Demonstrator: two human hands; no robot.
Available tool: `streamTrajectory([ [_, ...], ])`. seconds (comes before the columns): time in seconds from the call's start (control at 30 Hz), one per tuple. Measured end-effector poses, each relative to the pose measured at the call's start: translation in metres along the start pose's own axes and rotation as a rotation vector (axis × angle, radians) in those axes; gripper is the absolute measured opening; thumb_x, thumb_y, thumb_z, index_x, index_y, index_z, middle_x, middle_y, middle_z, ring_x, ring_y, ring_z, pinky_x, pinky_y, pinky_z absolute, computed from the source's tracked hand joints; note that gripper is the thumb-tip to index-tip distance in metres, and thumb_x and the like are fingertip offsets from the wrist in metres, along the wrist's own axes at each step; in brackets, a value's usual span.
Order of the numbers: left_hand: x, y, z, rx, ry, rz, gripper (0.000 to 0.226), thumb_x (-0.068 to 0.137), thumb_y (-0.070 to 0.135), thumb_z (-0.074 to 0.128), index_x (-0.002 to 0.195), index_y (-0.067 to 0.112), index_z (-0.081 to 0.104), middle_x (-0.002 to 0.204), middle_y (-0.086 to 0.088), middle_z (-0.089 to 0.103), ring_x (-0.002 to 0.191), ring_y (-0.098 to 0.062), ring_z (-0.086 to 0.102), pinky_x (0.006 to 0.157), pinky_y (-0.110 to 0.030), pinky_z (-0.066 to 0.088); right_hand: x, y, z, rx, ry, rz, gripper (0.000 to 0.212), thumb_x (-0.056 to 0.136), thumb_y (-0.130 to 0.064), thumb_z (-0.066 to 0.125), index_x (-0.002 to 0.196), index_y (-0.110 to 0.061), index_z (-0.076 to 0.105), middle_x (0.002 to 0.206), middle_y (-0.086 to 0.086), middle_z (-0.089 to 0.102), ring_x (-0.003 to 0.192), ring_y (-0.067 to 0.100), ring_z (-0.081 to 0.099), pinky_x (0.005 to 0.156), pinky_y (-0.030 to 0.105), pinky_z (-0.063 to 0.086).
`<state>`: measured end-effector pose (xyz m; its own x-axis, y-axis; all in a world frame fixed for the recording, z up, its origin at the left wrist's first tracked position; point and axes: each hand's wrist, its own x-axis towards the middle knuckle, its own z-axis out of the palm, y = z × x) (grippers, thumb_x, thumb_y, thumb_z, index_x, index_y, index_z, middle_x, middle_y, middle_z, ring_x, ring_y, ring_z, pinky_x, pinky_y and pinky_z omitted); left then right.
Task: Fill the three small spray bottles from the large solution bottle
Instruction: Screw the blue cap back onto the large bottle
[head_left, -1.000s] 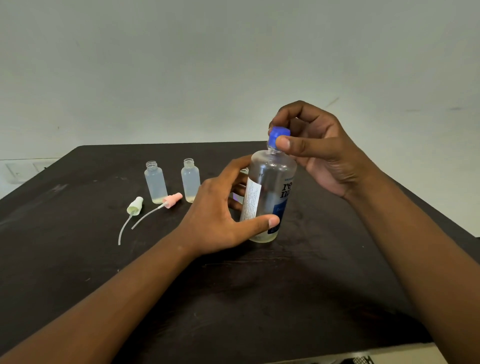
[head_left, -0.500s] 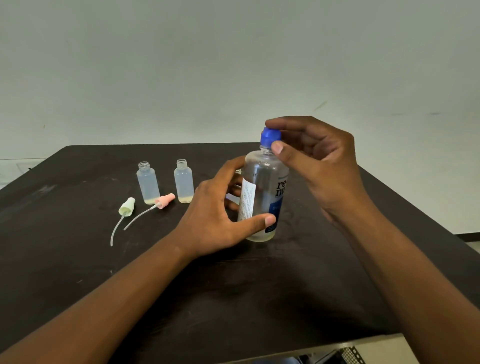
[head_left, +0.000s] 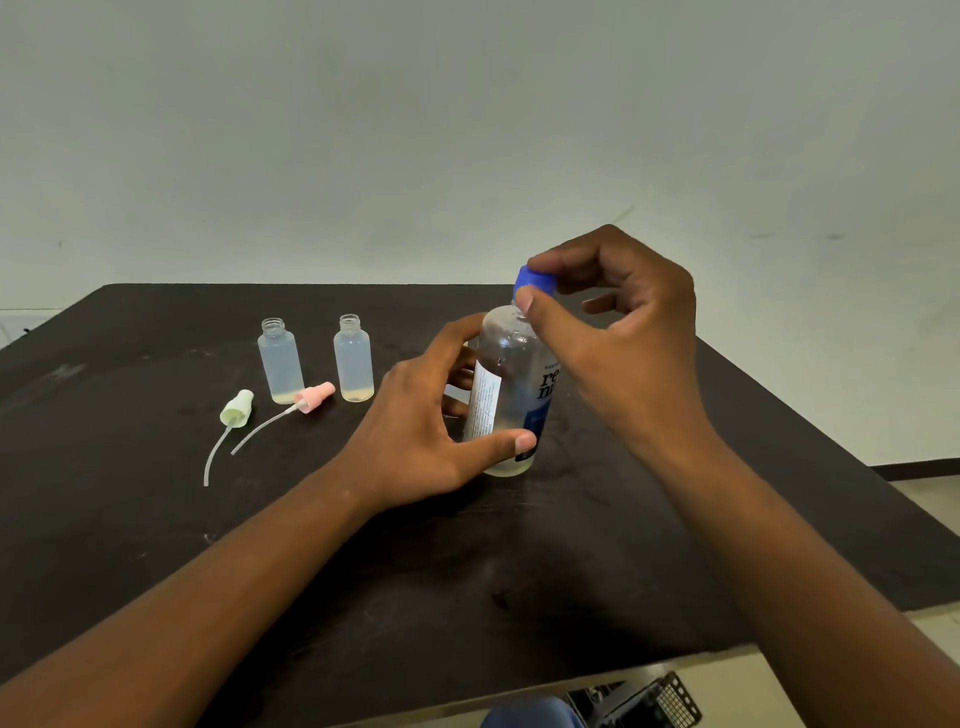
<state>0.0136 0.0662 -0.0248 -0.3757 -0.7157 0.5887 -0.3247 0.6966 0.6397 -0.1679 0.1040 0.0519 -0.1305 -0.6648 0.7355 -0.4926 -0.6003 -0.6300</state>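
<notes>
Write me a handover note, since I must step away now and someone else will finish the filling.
Left hand: steadies the large solution bottle, upright on the table.
Right hand: fingers pinch its blue cap.
Two small bottles stand open, nearly empty; a green spray head and a pink one lie beside them. A third is not visible.
Done: heads removed. Left: uncap, pour, refit.

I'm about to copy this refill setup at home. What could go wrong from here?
The right hand is working the blue cap off the large solution bottle; a jerk could slosh it, though the left hand steadies it. The two small bottles stand open and narrow-necked, so pouring may spill or topple them.
</notes>
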Motion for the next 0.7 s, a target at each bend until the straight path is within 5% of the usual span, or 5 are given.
streamTrajectory([
  [0.13, 0.0, -0.001, -0.002, 0.003, 0.0, 0.023, 0.097, 0.077, 0.055, 0.088, 0.156, 0.034, 0.037, 0.131, 0.012, 0.07, 0.119, -0.013, 0.07, 0.088, -0.04, 0.065, -0.005, -0.007, -0.003, -0.076, 0.005, -0.01, 0.023, 0.084, -0.032, 0.087, 0.102, -0.029, 0.072, 0.098, -0.02, 0.073, 0.098, 0.003, 0.068, 0.079, 0.026, 0.056],
  [0.27, 0.001, 0.0, -0.001, -0.015, 0.027, 0.022, 0.096, 0.077, 0.057, 0.087, 0.156, 0.037, 0.038, 0.132, 0.015, 0.068, 0.119, -0.011, 0.069, 0.087, -0.038, 0.066, -0.013, -0.008, -0.01, -0.092, -0.086, 0.062, 0.061, 0.081, -0.051, 0.086, 0.133, -0.04, 0.056, 0.117, -0.019, 0.068, 0.109, 0.003, 0.066, 0.088, 0.03, 0.057],
  [0.37, 0.002, 0.0, 0.0, -0.026, 0.024, 0.032, 0.097, 0.077, 0.055, 0.089, 0.158, 0.039, 0.037, 0.129, 0.013, 0.071, 0.118, -0.012, 0.07, 0.086, -0.037, 0.066, -0.022, -0.005, -0.011, -0.106, -0.165, 0.182, 0.078, 0.073, -0.057, 0.088, 0.14, -0.043, 0.049, 0.118, -0.021, 0.068, 0.108, -0.004, 0.066, 0.091, 0.027, 0.058],
  [0.7, 0.001, 0.002, 0.004, -0.065, -0.026, 0.025, 0.099, 0.075, 0.057, 0.086, 0.159, 0.039, 0.037, 0.128, 0.013, 0.071, 0.117, -0.011, 0.071, 0.087, -0.034, 0.065, -0.038, 0.016, -0.006, -0.171, -0.261, 0.335, 0.062, 0.07, -0.044, 0.091, 0.124, -0.034, 0.063, 0.112, -0.016, 0.071, 0.099, -0.002, 0.068, 0.072, 0.009, 0.05],
])
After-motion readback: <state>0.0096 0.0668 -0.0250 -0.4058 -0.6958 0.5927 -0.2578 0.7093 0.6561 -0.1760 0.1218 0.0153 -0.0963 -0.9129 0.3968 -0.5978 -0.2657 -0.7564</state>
